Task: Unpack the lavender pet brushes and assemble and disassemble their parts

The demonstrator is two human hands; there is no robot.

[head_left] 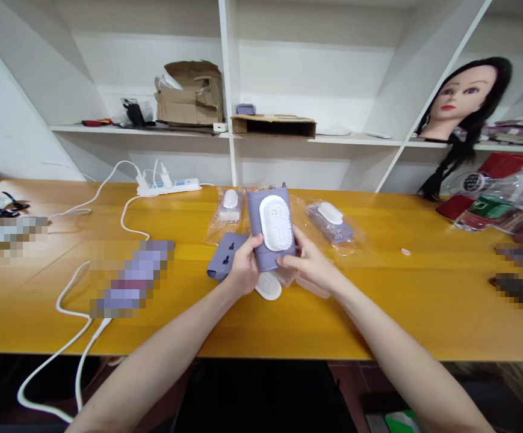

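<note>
Both my hands grip a lavender plastic case (270, 246) from its lower sides, holding it upright above the table. A white oval bristle brush (275, 223) sits on its face. My left hand (244, 267) also lies over a lavender piece with dark slots (225, 257). A loose white oval brush part (268, 285) rests just below my hands. My right hand (309, 263) is nearest a pale pink plastic piece (312, 285), partly hidden beneath it. Behind the case lie two clear bags, each with a lavender-and-white item (230, 206) (330, 219).
The yellow wooden table (378, 313) holds a white power strip (168, 187) with white cables running left. Pixelated items lie at both sides. Clear plastic packaging (496, 201) lies at the right. White shelves behind hold cardboard boxes (189, 94) and a mannequin head (464, 99).
</note>
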